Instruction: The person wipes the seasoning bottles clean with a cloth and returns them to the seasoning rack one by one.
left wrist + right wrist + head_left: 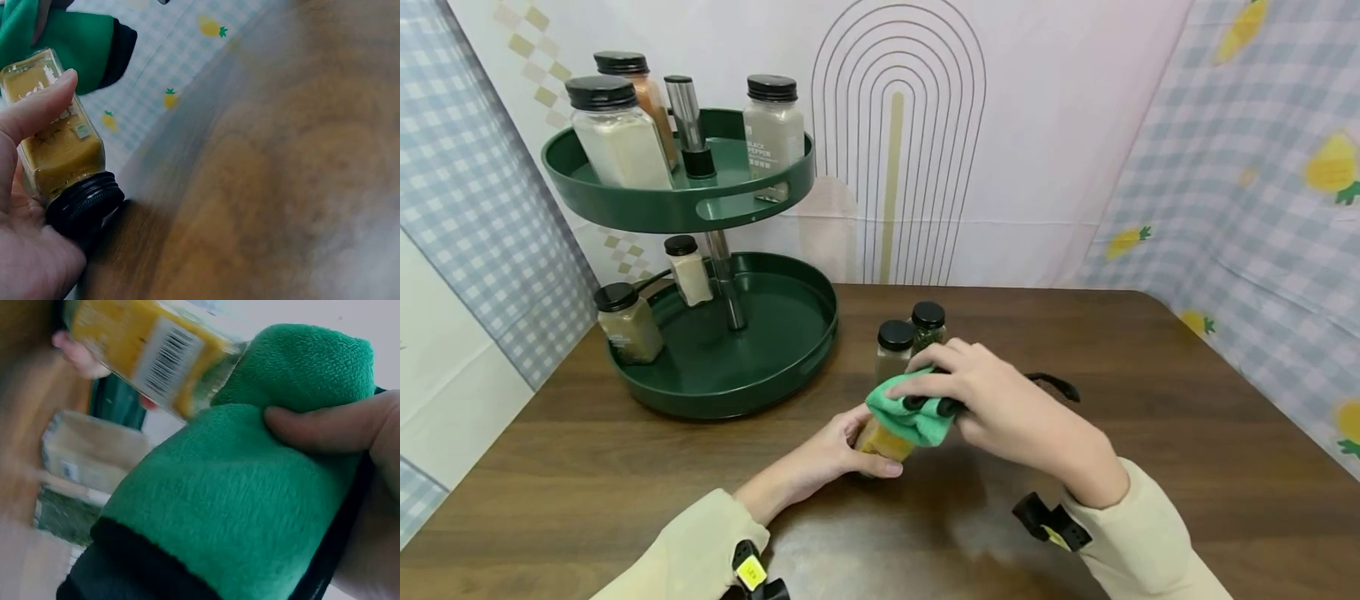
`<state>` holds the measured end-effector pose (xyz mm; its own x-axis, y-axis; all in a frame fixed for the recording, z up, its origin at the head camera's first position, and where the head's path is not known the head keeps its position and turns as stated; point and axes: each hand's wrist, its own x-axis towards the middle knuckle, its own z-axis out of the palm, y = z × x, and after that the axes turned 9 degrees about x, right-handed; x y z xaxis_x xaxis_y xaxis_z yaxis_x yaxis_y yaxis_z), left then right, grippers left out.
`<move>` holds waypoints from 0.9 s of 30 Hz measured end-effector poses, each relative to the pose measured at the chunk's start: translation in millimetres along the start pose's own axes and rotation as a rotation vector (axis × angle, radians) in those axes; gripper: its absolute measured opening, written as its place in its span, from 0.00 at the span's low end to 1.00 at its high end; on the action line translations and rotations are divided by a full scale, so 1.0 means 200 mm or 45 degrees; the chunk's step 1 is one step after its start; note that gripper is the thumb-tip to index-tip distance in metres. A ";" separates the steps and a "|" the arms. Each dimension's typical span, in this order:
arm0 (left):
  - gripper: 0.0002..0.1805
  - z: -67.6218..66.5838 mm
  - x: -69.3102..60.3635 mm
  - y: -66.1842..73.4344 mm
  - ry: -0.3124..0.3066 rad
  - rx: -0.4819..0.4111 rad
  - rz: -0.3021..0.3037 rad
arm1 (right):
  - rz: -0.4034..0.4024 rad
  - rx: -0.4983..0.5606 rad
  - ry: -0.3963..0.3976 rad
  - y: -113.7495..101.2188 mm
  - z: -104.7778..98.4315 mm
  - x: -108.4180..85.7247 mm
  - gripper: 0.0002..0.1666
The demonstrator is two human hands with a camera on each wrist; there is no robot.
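Observation:
My left hand grips a glass spice jar of yellow powder above the table, with its thumb across one side. In the left wrist view, the jar's black lid points down near the heel of the hand. My right hand holds a bunched green cloth with black edging. The cloth lies against the jar's base end, beside the barcode label in the right wrist view. Just behind the hands stand two black-lidded jars, one pale and one with green flakes.
A green two-tier rack stands at the left. Its upper tier bears a white jar, an orange jar and a black pepper jar. Two smaller jars, brownish and pale, are on the lower tier.

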<state>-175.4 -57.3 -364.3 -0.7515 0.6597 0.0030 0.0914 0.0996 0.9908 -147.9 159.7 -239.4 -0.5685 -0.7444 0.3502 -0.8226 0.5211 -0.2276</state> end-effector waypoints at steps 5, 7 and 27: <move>0.31 0.00 0.00 0.00 -0.004 0.010 -0.009 | 0.022 -0.030 -0.007 -0.02 0.03 0.00 0.47; 0.32 0.01 0.00 0.00 -0.016 0.013 -0.010 | 0.033 -0.055 0.001 -0.02 0.03 0.00 0.47; 0.32 -0.01 0.00 0.00 -0.040 0.011 0.040 | 0.280 -0.325 -0.070 0.03 0.00 -0.03 0.33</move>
<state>-175.5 -58.7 -363.5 -0.7276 0.6854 0.0295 0.1203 0.0850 0.9891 -150.6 167.6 -242.0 -0.7374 -0.6205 0.2667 -0.6544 0.7541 -0.0548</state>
